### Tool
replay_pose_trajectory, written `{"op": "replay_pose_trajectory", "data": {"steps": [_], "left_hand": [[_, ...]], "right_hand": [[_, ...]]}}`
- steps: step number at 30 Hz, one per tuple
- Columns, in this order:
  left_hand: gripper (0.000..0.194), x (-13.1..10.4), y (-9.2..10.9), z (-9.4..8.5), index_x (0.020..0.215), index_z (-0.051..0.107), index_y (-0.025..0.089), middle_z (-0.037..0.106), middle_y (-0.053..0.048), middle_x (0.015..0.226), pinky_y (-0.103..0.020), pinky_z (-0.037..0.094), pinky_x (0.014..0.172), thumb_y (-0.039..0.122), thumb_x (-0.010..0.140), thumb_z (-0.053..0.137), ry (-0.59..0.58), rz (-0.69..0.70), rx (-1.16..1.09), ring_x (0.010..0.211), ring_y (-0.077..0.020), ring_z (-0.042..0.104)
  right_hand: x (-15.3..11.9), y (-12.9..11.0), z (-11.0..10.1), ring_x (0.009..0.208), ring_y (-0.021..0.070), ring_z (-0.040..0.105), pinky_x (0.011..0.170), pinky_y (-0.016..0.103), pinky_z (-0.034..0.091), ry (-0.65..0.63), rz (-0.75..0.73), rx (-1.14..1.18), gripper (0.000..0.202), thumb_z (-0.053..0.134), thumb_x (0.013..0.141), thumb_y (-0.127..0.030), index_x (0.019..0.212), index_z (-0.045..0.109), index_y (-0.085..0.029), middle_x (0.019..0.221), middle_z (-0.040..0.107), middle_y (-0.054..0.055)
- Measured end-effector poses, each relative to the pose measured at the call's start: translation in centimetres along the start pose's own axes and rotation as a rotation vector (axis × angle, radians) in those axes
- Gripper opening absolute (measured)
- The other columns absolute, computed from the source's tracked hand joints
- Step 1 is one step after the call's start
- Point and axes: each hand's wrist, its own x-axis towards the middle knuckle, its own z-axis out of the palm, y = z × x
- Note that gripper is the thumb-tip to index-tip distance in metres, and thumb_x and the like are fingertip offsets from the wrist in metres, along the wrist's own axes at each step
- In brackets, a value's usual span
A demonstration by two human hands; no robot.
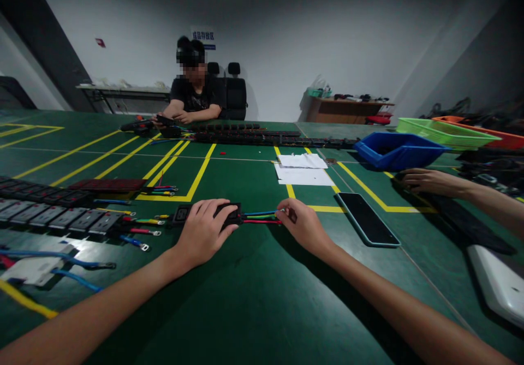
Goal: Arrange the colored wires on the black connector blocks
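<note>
My left hand point(207, 226) is wrapped over a black socket module point(180, 214) lying on the green table point(245, 310). From the module's right end run blue, green and red wires point(260, 217). The fingers of my right hand point(301, 223) pinch these wires near their far ends, so the tips are hidden. More wires with metal ring terminals point(161, 217) stick out at the module's left end. Beside it on the left lies a row of grey and black socket modules point(69, 217) with ring-ended wires.
A phone point(366, 217) and white papers point(303, 169) lie right of my hands. Another person's hand point(429, 182) rests near a blue bin point(397, 149) and a green basket point(446, 131). Across the table sits a person point(196, 92) beside long black strips point(266, 138).
</note>
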Motion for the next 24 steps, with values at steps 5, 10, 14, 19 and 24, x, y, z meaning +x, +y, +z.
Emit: {"op": "replay_pose_trajectory", "data": {"steps": [5, 10, 14, 19, 24], "left_hand": [[0.039, -0.04, 0.01, -0.04, 0.135, 0.059, 0.024, 0.062, -0.011, 0.134, -0.053, 0.044, 0.104, 0.040, 0.100, 0.057, 0.002, -0.008, -0.007, 0.123, -0.0307, 0.056], [0.040, -0.01, -0.01, -0.05, 0.136, 0.058, 0.024, 0.061, -0.011, 0.135, -0.053, 0.044, 0.105, 0.040, 0.100, 0.057, -0.002, -0.009, -0.008, 0.124, -0.0307, 0.056], [0.040, -0.02, -0.07, 0.04, 0.136, 0.059, 0.024, 0.062, -0.011, 0.135, -0.054, 0.044, 0.104, 0.040, 0.100, 0.056, 0.008, -0.006, -0.013, 0.123, -0.0311, 0.057], [0.041, -0.03, -0.10, 0.03, 0.136, 0.059, 0.024, 0.062, -0.011, 0.136, -0.054, 0.044, 0.105, 0.041, 0.099, 0.056, 0.002, -0.010, -0.011, 0.124, -0.0314, 0.057], [0.040, 0.03, -0.08, 0.01, 0.136, 0.059, 0.024, 0.062, -0.011, 0.135, -0.054, 0.044, 0.104, 0.041, 0.099, 0.057, 0.007, -0.002, -0.007, 0.124, -0.0314, 0.057]], "right_hand": [[-0.06, 0.21, 0.19, 0.065, 0.0167, 0.055, 0.059, 0.028, 0.037, -0.043, 0.007, -0.018, 0.010, 0.057, 0.096, -0.031, 0.103, 0.058, -0.023, 0.073, 0.059, -0.002], [-0.16, 0.26, 0.19, 0.070, 0.0177, 0.058, 0.063, 0.029, 0.041, 0.021, -0.043, -0.037, 0.011, 0.054, 0.098, -0.032, 0.101, 0.059, -0.022, 0.081, 0.061, 0.002], [-0.20, 0.38, 0.24, 0.070, 0.0173, 0.058, 0.063, 0.029, 0.041, -0.048, -0.067, -0.098, 0.009, 0.054, 0.098, -0.029, 0.099, 0.061, -0.023, 0.082, 0.062, 0.001], [-0.24, 0.25, 0.14, 0.070, 0.0167, 0.058, 0.064, 0.029, 0.041, 0.003, -0.069, -0.104, 0.010, 0.055, 0.098, -0.030, 0.099, 0.062, -0.022, 0.084, 0.062, 0.002], [-0.34, 0.01, 0.10, 0.068, 0.0166, 0.058, 0.062, 0.029, 0.039, -0.053, -0.067, -0.168, 0.009, 0.054, 0.097, -0.028, 0.097, 0.062, -0.023, 0.081, 0.063, 0.001]]}}
